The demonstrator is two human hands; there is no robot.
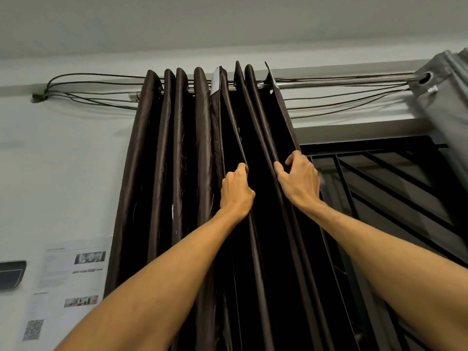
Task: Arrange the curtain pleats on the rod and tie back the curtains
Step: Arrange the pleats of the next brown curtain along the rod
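- dark curtain hangs bunched at the left end of the rod; its pleats run lengthwise from the hands up to the rod.
- left hand: fingers curled round one pleat edge.
- right hand: fingers pinching the neighbouring pleat, just beside and slightly higher.
- judgement: spacing these folds calls for sideways travel along the rod.

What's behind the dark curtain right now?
The metal rod threads the top of the dark curtain; cables run behind it. A black window grille shows past its right edge. Whatever lies directly behind the fabric is covered.
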